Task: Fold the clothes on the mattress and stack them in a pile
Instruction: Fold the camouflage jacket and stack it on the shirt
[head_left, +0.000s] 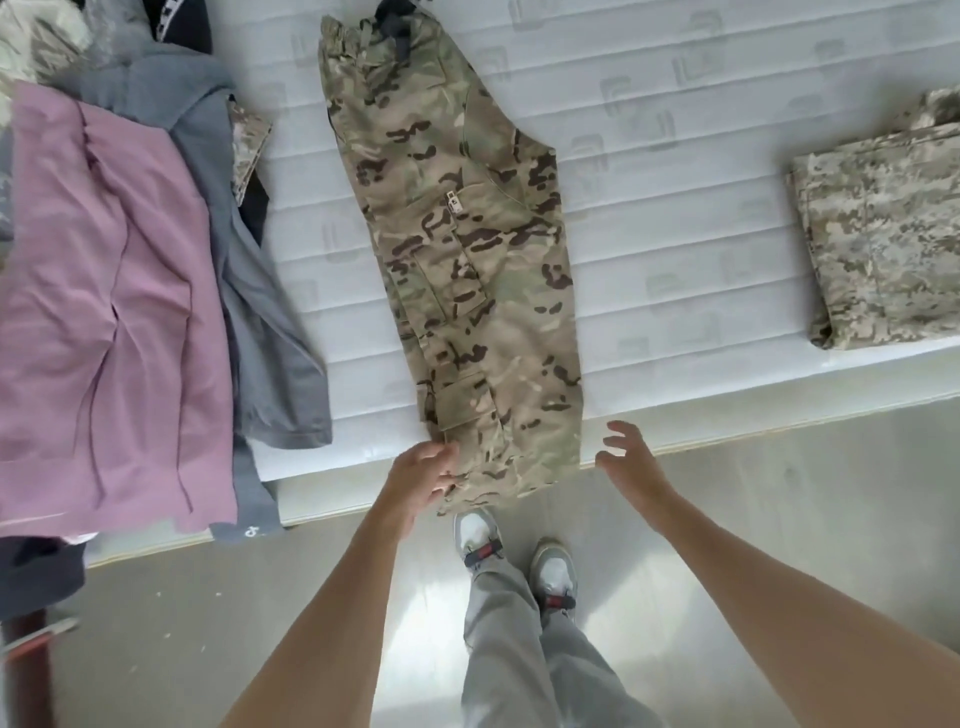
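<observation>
Camouflage trousers (467, 249) lie lengthwise on the white mattress (675, 182), legs laid one over the other, cuffs hanging over the near edge. My left hand (423, 475) pinches the left corner of the cuffs. My right hand (628, 460) hovers just right of the cuffs with fingers spread, holding nothing. A folded pixel-camouflage garment (883, 239) lies at the right of the mattress.
A heap of unfolded clothes fills the left: a pink garment (104, 312) over a grey one (260, 291), with dark pieces behind. The mattress edge runs across below the cuffs. My feet in grey shoes (519, 551) stand on the pale floor.
</observation>
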